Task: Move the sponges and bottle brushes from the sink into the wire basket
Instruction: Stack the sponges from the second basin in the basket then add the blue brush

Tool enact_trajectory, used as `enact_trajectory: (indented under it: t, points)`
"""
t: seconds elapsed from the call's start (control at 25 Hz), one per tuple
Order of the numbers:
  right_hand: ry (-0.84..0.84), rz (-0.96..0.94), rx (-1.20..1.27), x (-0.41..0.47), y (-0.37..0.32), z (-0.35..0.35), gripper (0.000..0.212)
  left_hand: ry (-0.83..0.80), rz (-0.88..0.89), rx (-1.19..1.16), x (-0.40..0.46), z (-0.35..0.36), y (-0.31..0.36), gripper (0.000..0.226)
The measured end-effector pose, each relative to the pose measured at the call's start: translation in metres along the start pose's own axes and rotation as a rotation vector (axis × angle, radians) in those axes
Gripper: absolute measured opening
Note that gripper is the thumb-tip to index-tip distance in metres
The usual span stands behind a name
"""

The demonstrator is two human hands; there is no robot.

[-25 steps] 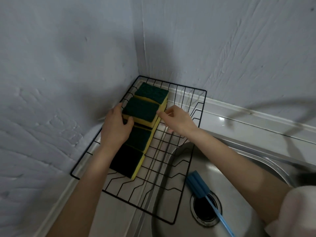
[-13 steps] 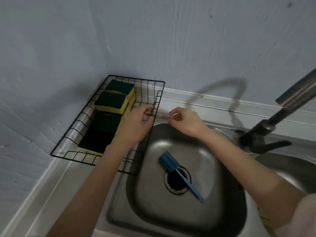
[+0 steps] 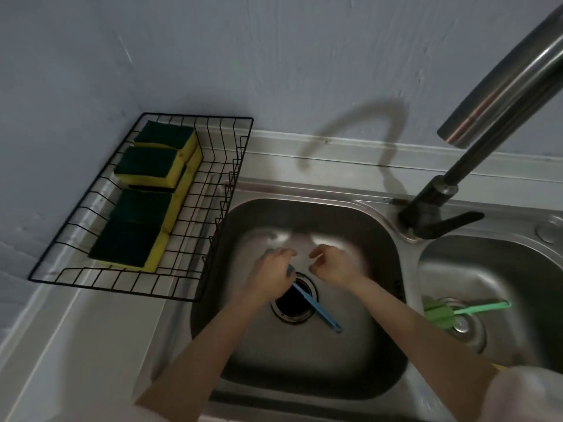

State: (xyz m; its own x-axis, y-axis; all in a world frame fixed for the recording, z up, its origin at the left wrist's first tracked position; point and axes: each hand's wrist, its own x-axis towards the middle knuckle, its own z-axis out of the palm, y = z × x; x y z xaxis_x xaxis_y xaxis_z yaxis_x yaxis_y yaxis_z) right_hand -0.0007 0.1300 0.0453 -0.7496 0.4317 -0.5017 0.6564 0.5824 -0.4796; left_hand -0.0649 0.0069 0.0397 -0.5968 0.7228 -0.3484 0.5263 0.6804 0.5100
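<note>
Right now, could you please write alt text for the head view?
Left hand reaches onto the blue brush in the left sink; right hand hovers empty beside it. Four sponges fill the wire basket; a green brush lies in the right basin.

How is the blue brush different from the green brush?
The blue brush lies in the left basin, across the drain; the green brush lies in the right basin. The left hand covers the blue brush's head, though whether it grips is unclear; nothing touches the green one. The blue handle points toward the person, the green handle toward the right. Both are long-handled bottle brushes not yet in the wire basket.
</note>
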Motion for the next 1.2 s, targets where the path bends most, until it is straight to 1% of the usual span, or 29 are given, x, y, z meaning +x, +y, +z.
enact_trajectory:
  t: [0.16,0.24,0.44,0.56,0.64,0.76,0.96,1.12,1.2]
  points:
    - [-0.067,0.124,0.023,0.016,0.028,0.032,0.034,-0.134,-0.034,0.083,0.015,0.034,-0.022,0.061]
    - [-0.119,0.156,-0.023,0.025,0.04,0.046,0.032,-0.153,-0.066,0.147,0.023,0.044,-0.032,0.066]
    - [-0.222,0.142,-0.128,0.038,0.055,0.079,0.031,-0.198,-0.114,0.186,0.038,0.055,-0.049,0.068]
    - [-0.233,0.127,-0.184,0.041,0.058,0.093,0.032,-0.213,-0.105,0.204,0.042,0.058,-0.05,0.067]
    - [-0.225,0.138,-0.184,0.042,0.058,0.097,0.031,-0.206,-0.107,0.202,0.042,0.06,-0.05,0.067]
    - [-0.213,0.134,-0.102,0.042,0.057,0.094,0.03,-0.2,-0.109,0.196,0.042,0.06,-0.054,0.068]
    - [-0.119,0.069,0.045,0.039,0.053,0.058,0.03,-0.181,-0.175,0.138,0.039,0.055,-0.051,0.072]
    - [-0.084,-0.02,0.046,0.024,0.04,0.015,0.029,-0.043,-0.111,0.196,0.036,0.037,-0.037,0.072]
    - [-0.039,-0.051,0.055,0.01,0.032,-0.003,0.029,0.037,-0.064,0.222,0.031,0.026,-0.029,0.073]
